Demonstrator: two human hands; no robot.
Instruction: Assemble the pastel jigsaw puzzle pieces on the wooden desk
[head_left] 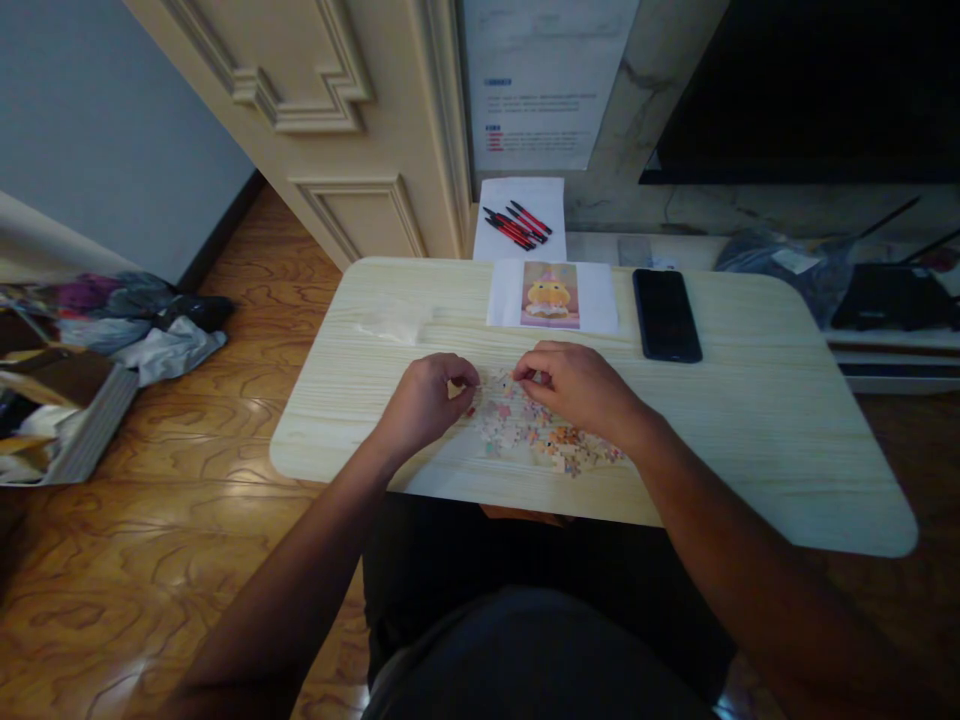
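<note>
Small jigsaw puzzle pieces (pixel 566 440) lie in a loose heap near the front edge of the table (pixel 750 440). At the heap's left edge is my left hand (pixel 435 395), its thumb and fingers curled into a pinch. My right hand (pixel 574 380) reaches over the back right of the heap, fingertips pinched together too. Whatever sits between the fingertips of either hand is too small to make out. Behind the hands, a white sheet with a printed picture of a yellow cartoon figure (pixel 550 295) lies flat.
A black phone (pixel 667 315) lies on the table's right half, a clear plastic bag (pixel 397 322) on its left. Beyond the back edge, several red and black pens (pixel 517 225) rest on white paper (pixel 551 190). A crate of bags and boxes (pixel 97 425) stands on the floor at left.
</note>
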